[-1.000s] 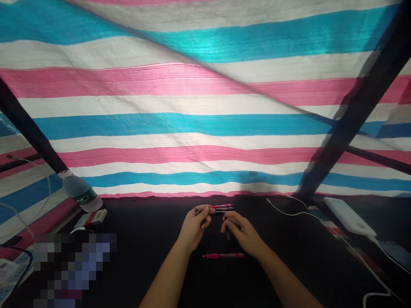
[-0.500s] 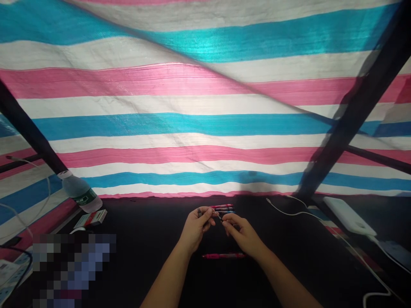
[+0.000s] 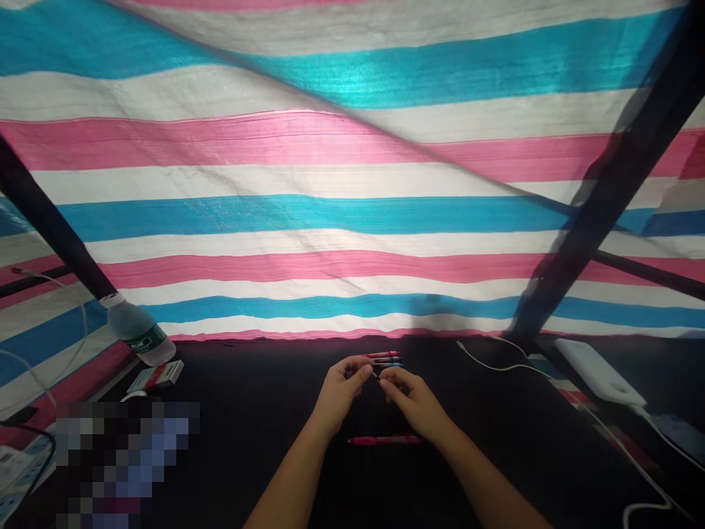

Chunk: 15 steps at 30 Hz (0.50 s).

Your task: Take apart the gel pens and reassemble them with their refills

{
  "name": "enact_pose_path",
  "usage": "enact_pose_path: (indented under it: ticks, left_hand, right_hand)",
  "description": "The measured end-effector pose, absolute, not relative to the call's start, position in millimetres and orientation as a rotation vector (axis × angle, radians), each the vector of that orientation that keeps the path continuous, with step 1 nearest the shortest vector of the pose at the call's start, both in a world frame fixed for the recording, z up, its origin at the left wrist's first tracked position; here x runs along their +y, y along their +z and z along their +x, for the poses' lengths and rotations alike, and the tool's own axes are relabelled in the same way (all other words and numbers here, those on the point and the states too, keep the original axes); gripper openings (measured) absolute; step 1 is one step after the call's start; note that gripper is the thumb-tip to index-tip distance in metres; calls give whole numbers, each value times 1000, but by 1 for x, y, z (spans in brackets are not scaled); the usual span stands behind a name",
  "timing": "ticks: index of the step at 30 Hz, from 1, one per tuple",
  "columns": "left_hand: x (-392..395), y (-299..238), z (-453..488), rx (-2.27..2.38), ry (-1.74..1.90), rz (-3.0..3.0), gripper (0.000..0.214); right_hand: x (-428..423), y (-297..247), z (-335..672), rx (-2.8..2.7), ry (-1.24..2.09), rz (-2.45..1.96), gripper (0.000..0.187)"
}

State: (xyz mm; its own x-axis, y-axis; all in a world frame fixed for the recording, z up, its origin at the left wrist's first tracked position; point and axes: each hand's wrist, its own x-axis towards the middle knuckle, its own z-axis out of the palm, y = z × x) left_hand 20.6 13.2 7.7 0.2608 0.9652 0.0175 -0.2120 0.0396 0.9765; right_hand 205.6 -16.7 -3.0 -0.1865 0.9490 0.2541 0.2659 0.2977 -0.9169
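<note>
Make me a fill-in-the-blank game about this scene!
1. Nearer the viewer than the left hand and right hand lies exactly ____ pen.
2. The bottle carries a ____ label.
3. The striped sheet is white, blue and ____.
4. The white device lies toward the picture's ____ edge.

Missing words: one; green; pink; right.

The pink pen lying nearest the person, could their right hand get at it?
Probably yes: the pink pen lies near the right hand, nothing seen covering its middle, though that hand seems to pinch a small thin piece.
</note>
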Motion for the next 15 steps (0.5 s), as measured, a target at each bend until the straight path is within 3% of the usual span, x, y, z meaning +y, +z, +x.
enact_pose_path:
  ticks: [6,15]
  left_hand:
    - [13,6,18,869,1193,1400,27]
    - [9,4,22,911,1165,1779,34]
  right_hand:
    - [-17,-3,207,-1567,938,-1121,34]
    - [-17,-4,206,-1619,963,-1123,30]
